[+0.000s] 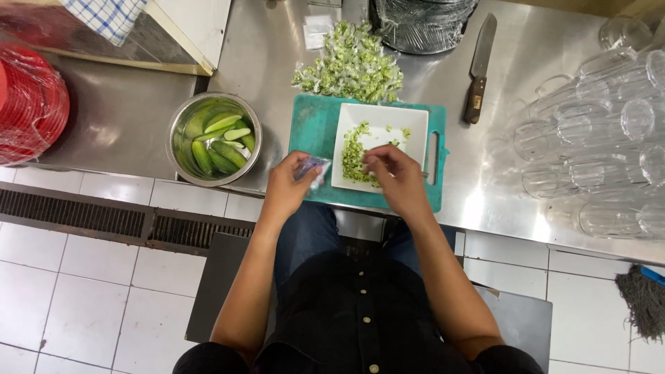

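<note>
Red plastic stack (28, 104), wrapped in film, sits at the far left, off my worktop (526, 76). Next comes a steel bowl (215, 138) of cucumber wedges near the worktop's front edge, close enough to reach. My left hand (289, 185) is clenched round a small clear packet (313, 168), held up over the left end of the green board (312, 128) so its mouth faces the plate. Behind the board, toward the back edge, lies a heap of filled packets (350, 66), kept out of the way. A square white plate (409, 125) rests on the board with chopped green bits (355, 156) along its left side, the side nearest the packet. My right hand (395, 173) hovers over the plate's front edge, fingertips pinched together, seemingly on a few bits; I cannot tell how much it holds. A knife (479, 69) lies aside, right of the heap. Upturned glasses (603, 138) crowd the worktop's right end.
</note>
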